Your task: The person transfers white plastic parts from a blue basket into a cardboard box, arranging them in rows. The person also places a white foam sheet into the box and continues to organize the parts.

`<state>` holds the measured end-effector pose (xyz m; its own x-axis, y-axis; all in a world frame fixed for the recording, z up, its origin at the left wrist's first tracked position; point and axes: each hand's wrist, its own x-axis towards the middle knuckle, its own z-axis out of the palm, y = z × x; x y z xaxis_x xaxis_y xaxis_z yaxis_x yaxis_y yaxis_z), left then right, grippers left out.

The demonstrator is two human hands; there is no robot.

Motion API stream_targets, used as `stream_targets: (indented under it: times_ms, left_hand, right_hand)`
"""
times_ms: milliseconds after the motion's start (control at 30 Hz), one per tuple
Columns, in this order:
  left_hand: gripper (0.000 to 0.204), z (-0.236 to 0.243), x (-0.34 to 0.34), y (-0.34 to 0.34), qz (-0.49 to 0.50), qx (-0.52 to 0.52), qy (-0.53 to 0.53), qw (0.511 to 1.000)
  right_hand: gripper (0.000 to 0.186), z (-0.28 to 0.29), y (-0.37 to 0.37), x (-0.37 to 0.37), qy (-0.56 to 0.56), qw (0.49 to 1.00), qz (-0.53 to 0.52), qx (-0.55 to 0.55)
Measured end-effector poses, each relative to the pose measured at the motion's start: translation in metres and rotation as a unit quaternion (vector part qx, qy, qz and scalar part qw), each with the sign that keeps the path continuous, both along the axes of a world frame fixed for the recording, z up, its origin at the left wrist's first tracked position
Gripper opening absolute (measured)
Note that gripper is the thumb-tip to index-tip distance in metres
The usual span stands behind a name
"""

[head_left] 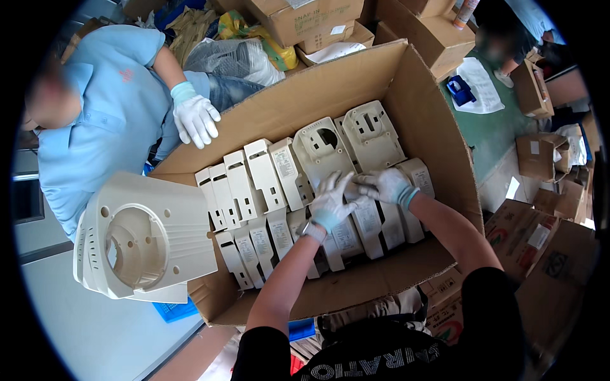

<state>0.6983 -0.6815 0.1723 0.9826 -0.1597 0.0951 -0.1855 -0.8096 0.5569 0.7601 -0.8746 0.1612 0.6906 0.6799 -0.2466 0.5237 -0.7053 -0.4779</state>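
Note:
Both my hands wear white gloves and reach into a large open cardboard box [279, 105] packed with cream plastic housings [279, 235] in two rows. My left hand [332, 202] rests over the middle of the rows, its fingers spread on the tops of the parts. Just right of it, my right hand [384, 187] points leftward with its fingers stretched out, touching the housings between the rows. Two larger flat-faced housings [375, 136] stand at the far side, beyond my hands. The parts directly beneath my palms are hidden.
A big cream housing with a round opening [190, 244] stands at the box's left end. A co-worker in a blue shirt [114, 101] is at the far left, with a gloved hand [195, 117] by the box's edge. Cartons [305, 22] stand behind; more boxes [524, 235] stack at right.

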Motion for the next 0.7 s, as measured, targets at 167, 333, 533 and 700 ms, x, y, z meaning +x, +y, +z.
stream_targets:
  times_ms: [167,333,533,700]
  left_hand:
    - [0.085,-0.019,0.035,-0.011,-0.119,0.025,0.349,0.929]
    - [0.053,-0.064,-0.008,-0.010,-0.083,0.112,-0.005,0.990]
    - [0.043,-0.053,0.000,-0.025,0.010,0.070,0.164,0.984]
    - [0.063,-0.023,-0.028,-0.030,-0.003,0.191,0.099,0.977]
  right_hand:
    - [0.071,0.006,-0.002,0.007,0.232,0.971,-0.048,0.026]
    - [0.077,0.024,-0.034,-0.037,0.017,1.000,0.000,-0.026]
    - [0.083,0.007,0.002,-0.036,0.015,0.976,-0.033,-0.216]
    - [0.073,-0.016,-0.035,-0.057,-0.050,0.972,0.051,-0.225]
